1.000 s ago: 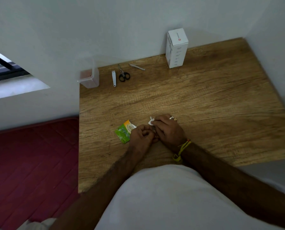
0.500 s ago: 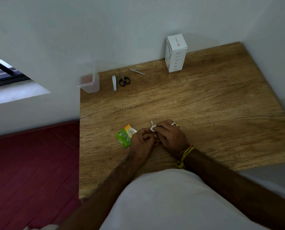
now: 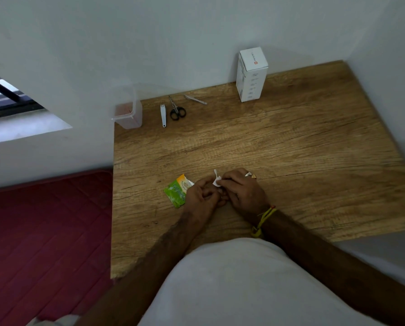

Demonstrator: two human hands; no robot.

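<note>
My two hands meet at the near middle of the wooden table (image 3: 291, 142). My right hand (image 3: 241, 191) pinches a small white paper scrap (image 3: 216, 181) between thumb and fingertips. My left hand (image 3: 200, 197) has its fingers curled against the right hand's fingers; what it holds is hidden. A green and orange sachet (image 3: 176, 191) lies flat on the table just left of my left hand, partly covered by it.
At the back left stand a clear plastic container (image 3: 128, 114), a white nail clipper (image 3: 163, 115), small black-handled scissors (image 3: 176, 110) and tweezers (image 3: 195, 99). A white carton (image 3: 252, 75) stands against the back wall. A red mat (image 3: 46, 243) covers the floor on the left.
The view has tilted a little, so everything sits lower in the frame. My hands stay together by the sachet, and the white scrap now stands out more from my right fingers.
</note>
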